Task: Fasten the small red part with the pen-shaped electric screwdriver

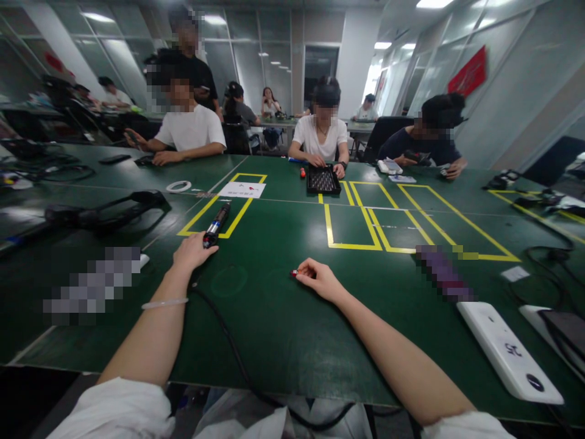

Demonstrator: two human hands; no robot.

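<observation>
My left hand (pixel 192 251) is closed around the near end of a dark cylinder (pixel 216 224) with blue and silver bands, which lies slanted on the green table. It resembles a flashlight, but its kind is not clear. Some of my left fingers are hidden behind the hand. To the right, my right hand (pixel 320 279) pinches a small red piece (pixel 294 274) between thumb and fingertips, low over the tabletop. Most of that piece is covered by the fingers. A white paper card (pixel 242 189) lies just beyond the cylinder.
Yellow tape outlines (pixel 354 247) mark the green table (pixel 274 341). A white power bank (pixel 509 353) lies at right, a black cable (pixel 223 335) between my arms. Across the table, a person handles a black tray (pixel 323 179). A white ring (pixel 178 186) lies far left.
</observation>
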